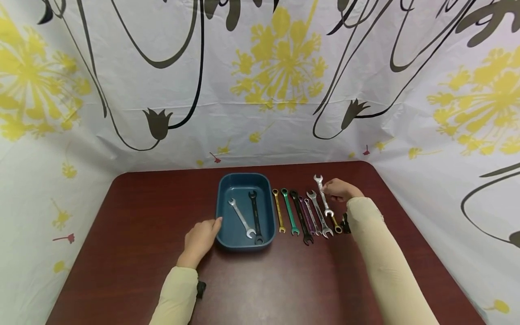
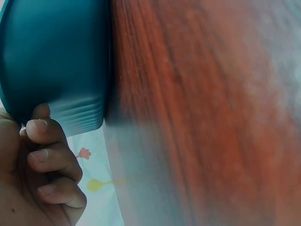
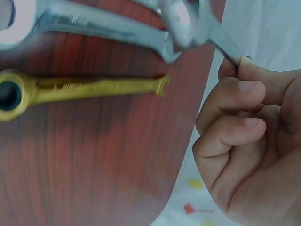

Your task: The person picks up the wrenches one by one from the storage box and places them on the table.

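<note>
Cream sleeves fill the bottom of the head view, and out at the end of the right one the right hand (image 1: 339,189) pinches a silver open-ended wrench (image 1: 323,197) right of centre; the wrist view shows the thumb and curled fingers (image 3: 230,96) nipping the metal at the upper right, so that grip is closed on the tool. That silver open-ended wrench lies slanted over the far right end of a row of wrenches, its upper jaw pointing toward the back of the table, its lower end over a short gold wrench (image 1: 336,224), which also shows in the wrist view (image 3: 94,87) flat on the wood at upper left.

Working leftward from there along the row: another silver wrench (image 1: 321,215), a purple wrench (image 1: 309,216), a black wrench (image 1: 301,217), a green wrench (image 1: 290,212) and a long gold wrench (image 1: 278,211), all side by side on the dark red wooden table (image 1: 134,212).

Left of the row sits a blue rectangular plastic tray (image 1: 243,180), holding a silver wrench (image 1: 241,218) and a black wrench (image 1: 256,216). Left hand (image 1: 201,240) rests against the tray's lower left corner; the wrist view shows the fingers (image 2: 47,157) curled beside the tray wall (image 2: 56,56), one fingertip touching it, gripping nothing
</note>
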`<state>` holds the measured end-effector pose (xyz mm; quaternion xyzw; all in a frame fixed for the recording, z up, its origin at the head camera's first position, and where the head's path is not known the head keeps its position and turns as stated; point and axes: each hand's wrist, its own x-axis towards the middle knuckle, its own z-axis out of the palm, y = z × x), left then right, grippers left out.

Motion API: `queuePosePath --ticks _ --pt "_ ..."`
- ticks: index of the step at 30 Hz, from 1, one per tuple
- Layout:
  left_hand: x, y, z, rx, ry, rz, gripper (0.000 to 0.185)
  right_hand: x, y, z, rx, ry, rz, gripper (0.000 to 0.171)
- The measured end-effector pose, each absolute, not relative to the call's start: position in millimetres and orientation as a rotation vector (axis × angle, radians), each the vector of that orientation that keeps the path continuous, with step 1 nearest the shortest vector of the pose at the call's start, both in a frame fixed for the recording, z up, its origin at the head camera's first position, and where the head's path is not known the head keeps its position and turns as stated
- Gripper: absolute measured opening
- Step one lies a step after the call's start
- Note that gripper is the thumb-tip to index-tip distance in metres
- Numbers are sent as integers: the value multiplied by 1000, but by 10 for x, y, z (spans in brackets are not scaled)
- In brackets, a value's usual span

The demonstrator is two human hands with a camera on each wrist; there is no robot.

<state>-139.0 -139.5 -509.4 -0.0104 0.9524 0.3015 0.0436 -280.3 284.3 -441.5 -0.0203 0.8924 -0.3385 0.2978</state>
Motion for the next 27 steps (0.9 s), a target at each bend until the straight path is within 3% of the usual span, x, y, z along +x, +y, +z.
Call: queuePosePath --ticks 11,19,27 --pt "-1402 -1394 -5088 -30 2913 911 49 -2738 3178 -4468 37 2398 -804 25" --pt "-1406 -1393 -5086 -44 2916 906 49 -2711 3276 -4583 78 2424 -740 36" --pt "-1407 -1387 -5100 -41 2921 900 49 -2666 3289 -4672 44 2436 -679 37"
